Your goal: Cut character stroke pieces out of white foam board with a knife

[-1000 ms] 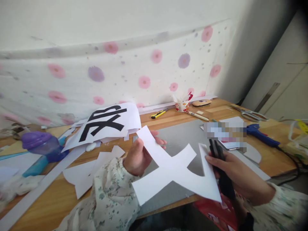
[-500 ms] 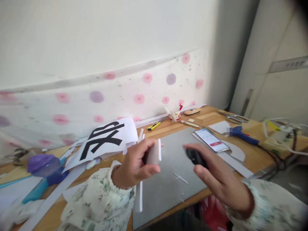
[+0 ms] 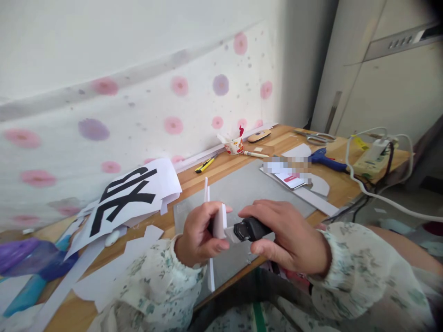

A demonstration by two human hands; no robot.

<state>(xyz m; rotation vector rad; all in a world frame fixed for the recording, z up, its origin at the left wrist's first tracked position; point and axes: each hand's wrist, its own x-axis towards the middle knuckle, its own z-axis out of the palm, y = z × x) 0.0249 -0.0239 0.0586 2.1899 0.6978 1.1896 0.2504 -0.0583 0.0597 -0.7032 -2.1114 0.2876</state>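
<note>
My left hand [image 3: 199, 233] is closed on a white foam-board cut-out [image 3: 209, 221], held edge-on and upright over the grey cutting mat [image 3: 242, 191]. My right hand [image 3: 282, 235] grips a black utility knife [image 3: 249, 229]. The knife's blade end touches the edge of the cut-out by my left thumb. Both sleeves are pale with a floral print.
A printed sheet with a large black character [image 3: 126, 196] lies on white scraps at the left. Along the wall sit a yellow cutter [image 3: 204, 164], a paper cup [image 3: 235, 145], scissors [image 3: 316, 137], a blue glue gun [image 3: 325, 159], a phone [image 3: 289, 177], a power strip with cables [image 3: 372, 154]. A purple bottle [image 3: 24, 258] lies far left.
The cut-out went from facing me flat to standing edge-on in my left hand. My right hand brought the knife up against its edge. The view swung rightwards.
</note>
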